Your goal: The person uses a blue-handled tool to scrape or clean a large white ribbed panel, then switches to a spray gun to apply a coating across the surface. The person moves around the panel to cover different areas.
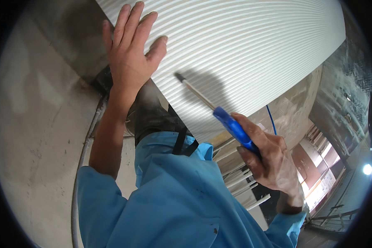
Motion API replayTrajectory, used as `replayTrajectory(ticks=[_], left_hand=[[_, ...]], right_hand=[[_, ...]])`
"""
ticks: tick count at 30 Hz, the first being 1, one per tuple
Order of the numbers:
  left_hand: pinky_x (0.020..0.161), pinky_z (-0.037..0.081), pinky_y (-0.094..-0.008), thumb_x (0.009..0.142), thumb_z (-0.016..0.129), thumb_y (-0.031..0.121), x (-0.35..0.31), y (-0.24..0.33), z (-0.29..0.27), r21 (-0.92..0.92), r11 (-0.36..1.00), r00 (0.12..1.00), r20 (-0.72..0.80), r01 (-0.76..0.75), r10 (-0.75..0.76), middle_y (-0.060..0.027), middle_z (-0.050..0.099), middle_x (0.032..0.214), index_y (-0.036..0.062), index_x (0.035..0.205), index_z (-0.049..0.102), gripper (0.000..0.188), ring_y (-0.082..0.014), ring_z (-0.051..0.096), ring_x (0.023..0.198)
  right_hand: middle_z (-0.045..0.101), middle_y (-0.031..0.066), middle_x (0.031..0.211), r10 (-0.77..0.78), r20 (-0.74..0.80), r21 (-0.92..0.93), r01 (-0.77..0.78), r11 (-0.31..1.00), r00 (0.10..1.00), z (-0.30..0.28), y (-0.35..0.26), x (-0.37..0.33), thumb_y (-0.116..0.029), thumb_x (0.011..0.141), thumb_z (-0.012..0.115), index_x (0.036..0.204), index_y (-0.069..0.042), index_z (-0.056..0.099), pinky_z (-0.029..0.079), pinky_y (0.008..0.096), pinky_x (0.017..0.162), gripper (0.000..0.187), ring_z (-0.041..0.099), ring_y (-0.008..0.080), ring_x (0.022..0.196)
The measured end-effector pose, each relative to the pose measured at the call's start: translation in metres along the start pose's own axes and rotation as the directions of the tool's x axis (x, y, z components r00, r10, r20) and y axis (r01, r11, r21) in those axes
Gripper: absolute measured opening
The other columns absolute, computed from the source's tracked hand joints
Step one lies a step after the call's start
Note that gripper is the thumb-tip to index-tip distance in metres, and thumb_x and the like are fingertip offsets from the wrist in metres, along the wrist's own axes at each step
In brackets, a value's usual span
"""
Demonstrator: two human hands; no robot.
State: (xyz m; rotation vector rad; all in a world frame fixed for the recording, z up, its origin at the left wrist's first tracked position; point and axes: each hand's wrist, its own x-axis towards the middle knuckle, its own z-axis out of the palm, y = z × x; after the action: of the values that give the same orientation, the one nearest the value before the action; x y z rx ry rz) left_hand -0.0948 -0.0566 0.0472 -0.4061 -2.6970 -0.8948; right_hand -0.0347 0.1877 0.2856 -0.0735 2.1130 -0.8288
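A large white ridged panel (244, 45) fills the upper middle and right. My left hand (132, 53) lies on its left edge, fingers spread and stretched out, holding nothing. In my right hand (270, 155) is a screwdriver (235, 128) with a blue handle, my fingers wrapped round it. Its metal shaft points up and to the left, with a dark tip over the panel's ridges. A shadow falls on the panel beside the shaft; whether the tip touches the surface I cannot tell.
A grey pipe or cable (83, 153) runs down along the pale wall or floor (33, 136) at left. At right, a thin blue cord (271, 119) hangs below the panel. Several white strips (239, 182) lie behind my right arm. A smeared grey board (343, 99) stands at far right.
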Motion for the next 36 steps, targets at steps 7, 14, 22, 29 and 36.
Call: replayTrajectory(ticks=[7, 14, 22, 29, 36], left_hand=[[0.123, 0.022, -0.0556, 0.074, 0.080, 0.018, -0.015, 0.025, -0.022, -0.067, 0.993, 0.949, 0.296, -0.096, 0.112, -0.0002, 0.056, 0.151, 0.0166, 0.127, 0.071, 0.053, -0.0197, 0.045, 0.145], [0.123, 0.024, -0.0564, 0.073, 0.078, 0.012, -0.009, 0.031, -0.013, -0.093, 0.986, 0.926, 0.340, -0.140, 0.164, 0.0005, 0.059, 0.147, 0.0130, 0.123, 0.072, 0.050, -0.0194, 0.047, 0.144], [0.123, 0.026, -0.0568, 0.072, 0.073, 0.000, -0.015, 0.028, -0.017, -0.156, 0.972, 0.914, 0.341, -0.174, 0.218, -0.0063, 0.060, 0.146, 0.0052, 0.126, 0.069, 0.055, -0.0257, 0.049, 0.142], [0.123, 0.026, -0.0542, 0.071, 0.072, -0.001, -0.019, 0.023, -0.019, -0.214, 0.969, 0.906, 0.376, -0.122, 0.197, -0.0071, 0.060, 0.147, 0.0041, 0.131, 0.066, 0.061, -0.0262, 0.049, 0.142], [0.123, 0.026, -0.0523, 0.073, 0.072, 0.002, -0.019, 0.017, -0.016, -0.235, 0.963, 0.908, 0.359, -0.135, 0.215, -0.0067, 0.060, 0.147, 0.0047, 0.132, 0.066, 0.059, -0.0253, 0.049, 0.143]], right_hand=[[0.061, 0.0091, 0.069, 0.012, -0.021, 0.051, -0.011, 0.999, 1.000, 0.009, 0.017, -0.006, -0.008, 0.098, 0.056, 0.149, -0.002, 0.045, 0.046, 0.0376, 0.048, 0.053, 0.054, 0.0153, 0.047], [0.065, 0.0132, 0.072, -0.004, 0.017, 0.110, 0.002, 0.994, 1.000, 0.015, 0.024, -0.012, -0.009, 0.096, 0.058, 0.146, -0.001, 0.047, 0.051, 0.0393, 0.050, 0.052, 0.060, 0.0164, 0.050], [0.070, 0.0193, 0.080, -0.030, -0.144, 0.113, 0.046, 0.992, 0.989, 0.025, 0.031, -0.013, -0.006, 0.093, 0.063, 0.147, 0.001, 0.048, 0.052, 0.0399, 0.051, 0.056, 0.066, 0.0211, 0.055], [0.063, 0.0127, 0.071, 0.008, -0.103, 0.115, 0.004, 0.993, 0.995, 0.028, 0.035, -0.010, -0.014, 0.099, 0.059, 0.150, -0.002, 0.046, 0.046, 0.0357, 0.045, 0.054, 0.055, 0.0136, 0.048], [0.062, 0.0118, 0.069, 0.212, -0.155, 0.104, -0.197, 0.975, 0.965, 0.021, 0.026, -0.013, -0.009, 0.097, 0.058, 0.149, -0.006, 0.048, 0.045, 0.0387, 0.048, 0.053, 0.056, 0.0161, 0.050]])
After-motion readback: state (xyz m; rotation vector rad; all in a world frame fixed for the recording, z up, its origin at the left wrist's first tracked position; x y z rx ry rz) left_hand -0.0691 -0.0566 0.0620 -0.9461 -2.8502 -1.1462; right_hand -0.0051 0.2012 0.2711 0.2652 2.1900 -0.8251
